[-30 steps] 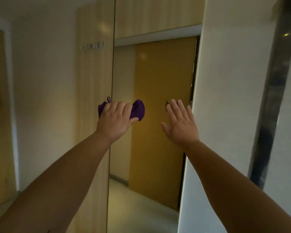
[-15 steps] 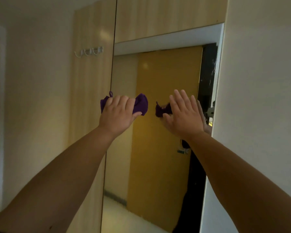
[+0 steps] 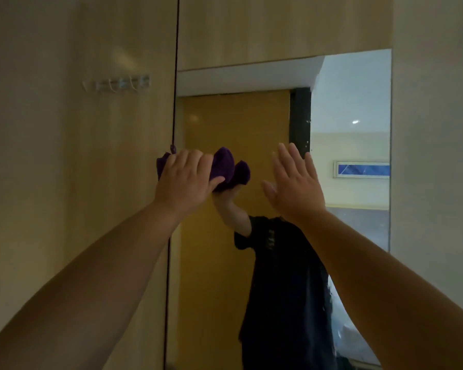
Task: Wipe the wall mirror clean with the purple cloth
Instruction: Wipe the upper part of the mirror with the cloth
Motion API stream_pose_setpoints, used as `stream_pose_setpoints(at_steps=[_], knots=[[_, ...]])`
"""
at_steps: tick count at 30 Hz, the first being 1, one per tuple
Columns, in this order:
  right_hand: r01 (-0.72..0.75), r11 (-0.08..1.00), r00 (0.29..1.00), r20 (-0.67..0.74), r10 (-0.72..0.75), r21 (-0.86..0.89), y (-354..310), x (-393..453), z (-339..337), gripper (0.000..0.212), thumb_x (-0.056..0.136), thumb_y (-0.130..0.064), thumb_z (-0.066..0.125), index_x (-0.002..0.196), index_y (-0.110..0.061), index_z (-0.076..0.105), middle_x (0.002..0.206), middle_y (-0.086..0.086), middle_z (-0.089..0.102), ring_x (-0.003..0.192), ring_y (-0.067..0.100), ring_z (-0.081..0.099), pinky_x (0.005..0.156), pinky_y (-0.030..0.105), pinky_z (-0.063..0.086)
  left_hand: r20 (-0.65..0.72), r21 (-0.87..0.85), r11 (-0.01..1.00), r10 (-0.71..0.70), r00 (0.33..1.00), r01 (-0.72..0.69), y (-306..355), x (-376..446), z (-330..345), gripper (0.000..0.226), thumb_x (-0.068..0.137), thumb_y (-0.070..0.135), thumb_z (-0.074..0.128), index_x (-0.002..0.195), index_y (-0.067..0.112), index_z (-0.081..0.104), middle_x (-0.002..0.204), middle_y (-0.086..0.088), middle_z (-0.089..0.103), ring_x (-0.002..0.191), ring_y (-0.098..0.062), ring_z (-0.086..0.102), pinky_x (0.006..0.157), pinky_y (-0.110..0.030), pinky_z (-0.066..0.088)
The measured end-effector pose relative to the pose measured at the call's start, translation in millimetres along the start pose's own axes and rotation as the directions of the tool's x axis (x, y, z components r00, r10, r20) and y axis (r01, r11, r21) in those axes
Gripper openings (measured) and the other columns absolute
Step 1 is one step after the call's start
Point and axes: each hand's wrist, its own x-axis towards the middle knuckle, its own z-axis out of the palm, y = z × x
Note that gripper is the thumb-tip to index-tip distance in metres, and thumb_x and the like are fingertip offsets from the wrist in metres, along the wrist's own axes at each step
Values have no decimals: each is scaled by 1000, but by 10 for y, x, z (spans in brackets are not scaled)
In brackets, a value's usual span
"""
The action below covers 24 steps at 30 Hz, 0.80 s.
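Observation:
The tall wall mirror fills the middle of the head view, between a wood panel on the left and a pale wall on the right. My left hand presses the bunched purple cloth against the glass near the mirror's left edge, at about chest height. The cloth's reflection shows just to its right. My right hand is raised flat, fingers spread, in front of the glass; it holds nothing. Whether the palm touches the mirror I cannot tell.
A wood panel with a row of white hooks stands left of the mirror. A pale wall bounds it on the right. The glass reflects a person in a dark shirt, a yellow door and a bright room.
The view has swung right and closer, so more of the mirror and the reflected person show. Both hands keep nearly the same pose; the cloth stays at the left edge.

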Motion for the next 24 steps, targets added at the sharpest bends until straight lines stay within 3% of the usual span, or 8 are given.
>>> stream_pose_setpoints(at_steps=[7,17,24], knots=[[-26,995,1000,-10,25,-92,-104,308,141,76,96,-59,3,156,-14,19,166,9,10,153,27,-3,122,48,-3,-90,-72,997,26,996,-33,-116,123,429,55,101,53,34,110,4,56,100,-14,60,87,-33,57,77,-44,44],[-59,980,996,-79,45,-190,172,644,327,68,100,-56,24,152,-12,30,162,13,22,151,33,8,119,48,-1,-127,-125,992,12,992,-28,-128,379,844,58,102,56,30,108,4,57,99,-14,59,86,-33,56,77,-44,42],[-50,982,988,-155,21,-183,217,639,426,70,99,-55,19,151,-11,33,161,14,25,151,33,12,122,53,11,-178,-203,979,-57,982,20,-251,755,924,55,100,53,34,113,4,57,104,-14,61,91,-33,57,81,-43,42]])
